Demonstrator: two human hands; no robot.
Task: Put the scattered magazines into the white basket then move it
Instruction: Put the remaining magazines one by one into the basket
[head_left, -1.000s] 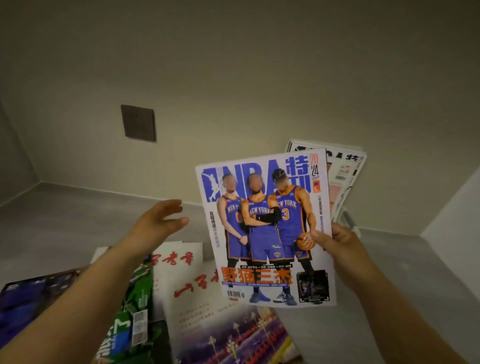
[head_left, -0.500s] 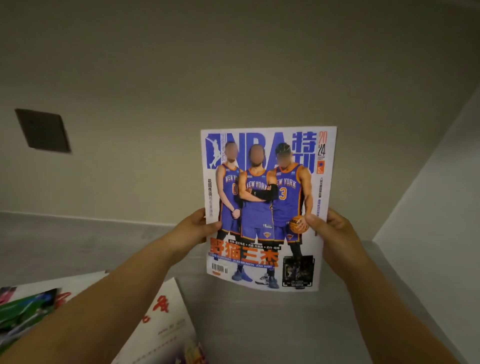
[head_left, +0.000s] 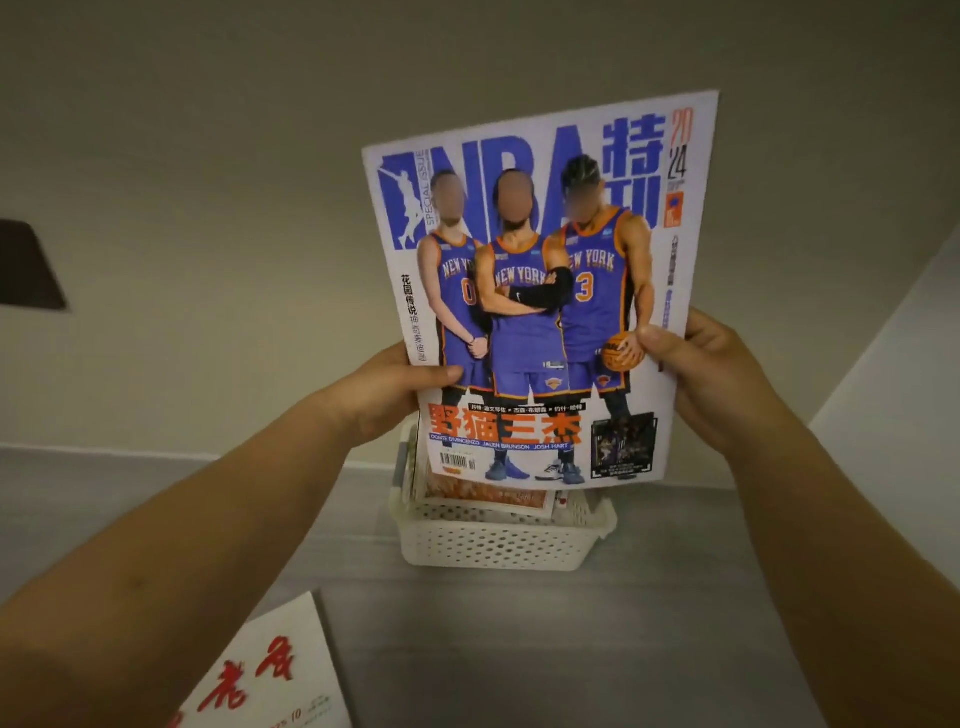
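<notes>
Holding the glossy basketball magazine with three blue-jerseyed players on its white cover (head_left: 535, 291) upright, both hands engaged. Left hand (head_left: 395, 395) pinches the left edge, thumb pressed flat on the cover, fingers hidden behind. Right hand (head_left: 711, 379) pinches the right edge the same way, thumb over the printed ball. Magazine hangs above the white perforated plastic basket (head_left: 498, 540), which sits on the grey floor (head_left: 571, 649) near the beige wall (head_left: 208, 156). Basket already holds magazines standing on edge; an orange-patterned cover (head_left: 488, 491) shows at the front.

Risks, judged from this view:
- Magazine blocks the sight line to the basket opening, so the lower edge could land on the rim or on the tops of the magazines already inside and buckle.
- Thin, flexible stock: releasing one side early would let it fold or fan open.
- Basket looks light; a push against its wall may tip or slide it.
- A white magazine with red brush lettering (head_left: 265, 680) lies on the floor, lower left, not yet collected.
</notes>
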